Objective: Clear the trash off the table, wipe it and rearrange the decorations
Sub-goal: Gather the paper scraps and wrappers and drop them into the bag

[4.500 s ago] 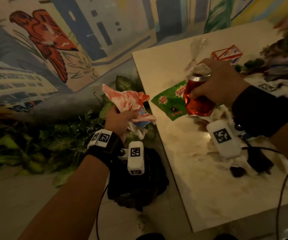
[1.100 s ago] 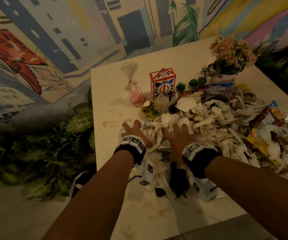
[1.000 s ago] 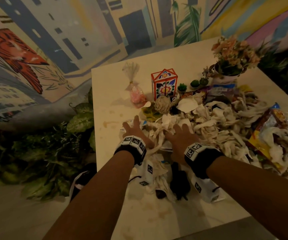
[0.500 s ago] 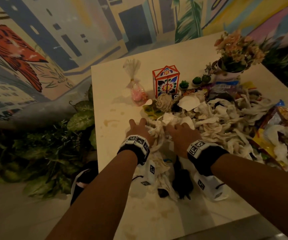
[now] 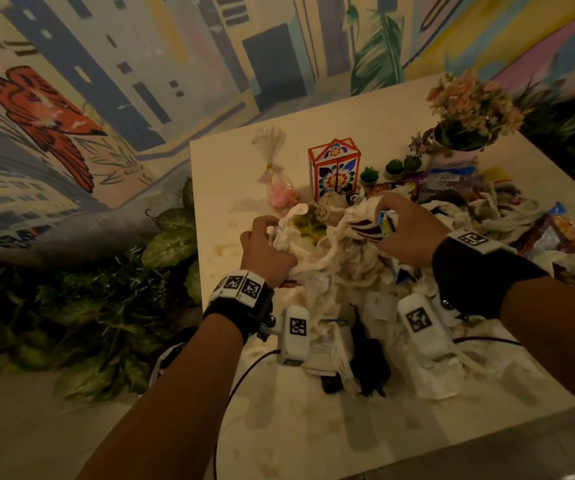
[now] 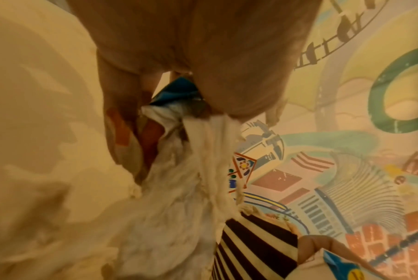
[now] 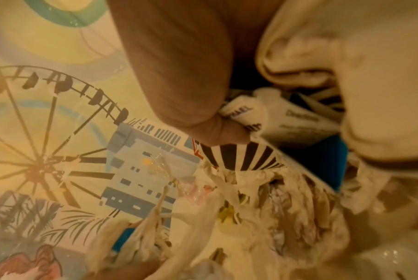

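Note:
A heap of white shredded paper trash (image 5: 334,258) with wrappers lies on the white table (image 5: 313,420). My left hand (image 5: 267,251) grips a bunch of the paper strips (image 6: 179,199) at the heap's left side, lifted off the table. My right hand (image 5: 403,230) grips more strips together with a black-and-white striped wrapper (image 7: 241,157) and a printed white packet (image 7: 287,121). Behind the heap stand a red-framed flowered box (image 5: 334,169), a pink sweets bag (image 5: 279,192), small green plants (image 5: 393,168) and a flower pot (image 5: 466,116).
More paper and coloured snack wrappers (image 5: 552,233) cover the table's right side. Green leafy plants (image 5: 88,299) lie on the floor to the left, below the painted wall. A dark bag (image 5: 171,355) sits on the floor by the table's left edge.
Both hands went from lying flat on the paper heap to curling round bunches of it and lifting them. Earlier the left hand held a crumpled wrapper and the right a red can.

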The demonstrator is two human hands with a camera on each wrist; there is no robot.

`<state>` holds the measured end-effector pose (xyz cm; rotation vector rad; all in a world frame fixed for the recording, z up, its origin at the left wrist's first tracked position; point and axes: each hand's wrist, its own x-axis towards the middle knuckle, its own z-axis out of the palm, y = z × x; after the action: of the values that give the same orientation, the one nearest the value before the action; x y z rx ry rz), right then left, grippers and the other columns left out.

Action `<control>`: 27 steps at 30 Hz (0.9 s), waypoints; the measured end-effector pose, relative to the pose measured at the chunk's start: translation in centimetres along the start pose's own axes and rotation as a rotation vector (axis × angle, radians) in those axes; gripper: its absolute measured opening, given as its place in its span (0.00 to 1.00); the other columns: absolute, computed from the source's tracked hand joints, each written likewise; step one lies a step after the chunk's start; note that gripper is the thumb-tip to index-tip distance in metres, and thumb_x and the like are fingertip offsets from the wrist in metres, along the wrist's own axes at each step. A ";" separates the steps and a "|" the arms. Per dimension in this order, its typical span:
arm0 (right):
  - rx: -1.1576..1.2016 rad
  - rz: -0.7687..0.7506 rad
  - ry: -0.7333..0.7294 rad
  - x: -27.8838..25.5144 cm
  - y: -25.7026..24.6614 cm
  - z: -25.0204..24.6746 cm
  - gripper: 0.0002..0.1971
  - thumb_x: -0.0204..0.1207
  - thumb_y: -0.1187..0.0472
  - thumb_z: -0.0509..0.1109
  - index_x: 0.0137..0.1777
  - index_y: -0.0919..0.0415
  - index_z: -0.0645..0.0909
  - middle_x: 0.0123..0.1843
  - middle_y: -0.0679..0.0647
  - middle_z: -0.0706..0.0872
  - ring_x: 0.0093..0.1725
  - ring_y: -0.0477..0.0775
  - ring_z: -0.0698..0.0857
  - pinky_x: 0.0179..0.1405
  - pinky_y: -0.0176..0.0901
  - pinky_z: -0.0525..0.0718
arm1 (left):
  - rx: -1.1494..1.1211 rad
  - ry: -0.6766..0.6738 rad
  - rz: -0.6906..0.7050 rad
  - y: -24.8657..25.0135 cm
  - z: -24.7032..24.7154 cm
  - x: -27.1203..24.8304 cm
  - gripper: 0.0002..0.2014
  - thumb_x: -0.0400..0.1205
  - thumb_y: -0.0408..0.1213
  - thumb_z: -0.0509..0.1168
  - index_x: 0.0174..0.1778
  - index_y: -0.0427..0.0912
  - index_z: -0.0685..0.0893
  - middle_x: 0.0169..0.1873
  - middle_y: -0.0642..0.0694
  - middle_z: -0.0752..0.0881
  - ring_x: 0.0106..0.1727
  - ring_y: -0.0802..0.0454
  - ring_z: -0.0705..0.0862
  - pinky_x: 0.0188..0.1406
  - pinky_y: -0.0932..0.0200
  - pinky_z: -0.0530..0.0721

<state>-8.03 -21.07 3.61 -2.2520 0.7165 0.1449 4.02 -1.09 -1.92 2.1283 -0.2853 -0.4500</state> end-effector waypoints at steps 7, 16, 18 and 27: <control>0.034 -0.037 0.166 -1.0 -0.9 -2.0 0.17 0.71 0.74 0.66 0.51 0.53 0.69 0.43 0.54 0.75 0.35 0.51 0.76 0.26 0.42 0.74 | -0.092 0.163 0.216 3.1 -0.9 -1.4 0.31 0.69 0.21 0.66 0.66 0.48 0.71 0.60 0.42 0.66 0.50 0.48 0.72 0.49 0.46 0.87; -0.034 -0.010 0.230 -1.5 -1.7 -4.1 0.25 0.74 0.72 0.62 0.70 0.53 0.71 0.73 0.58 0.75 0.65 0.62 0.80 0.59 0.50 0.83 | -0.131 0.159 0.270 5.2 -2.1 -1.5 0.29 0.70 0.24 0.68 0.63 0.54 0.71 0.62 0.44 0.66 0.54 0.44 0.76 0.42 0.41 0.89; -0.072 0.015 0.236 -1.7 -1.8 -4.3 0.25 0.75 0.72 0.62 0.71 0.53 0.70 0.72 0.59 0.75 0.64 0.63 0.80 0.56 0.49 0.82 | -0.145 0.196 0.304 5.6 -2.3 -1.8 0.29 0.71 0.24 0.68 0.64 0.51 0.71 0.63 0.40 0.67 0.55 0.45 0.76 0.40 0.50 0.89; -0.154 -0.040 0.359 -2.8 -2.9 -5.6 0.19 0.77 0.69 0.64 0.67 0.57 0.74 0.68 0.61 0.79 0.64 0.64 0.79 0.56 0.45 0.77 | -0.237 0.183 0.244 5.1 -3.6 -1.9 0.30 0.66 0.26 0.69 0.56 0.64 0.73 0.61 0.41 0.71 0.51 0.32 0.82 0.27 0.38 0.88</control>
<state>-9.43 -22.13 10.32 -2.4682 0.8698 -0.2385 3.66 -0.55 4.61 1.8589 -0.3619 -0.1374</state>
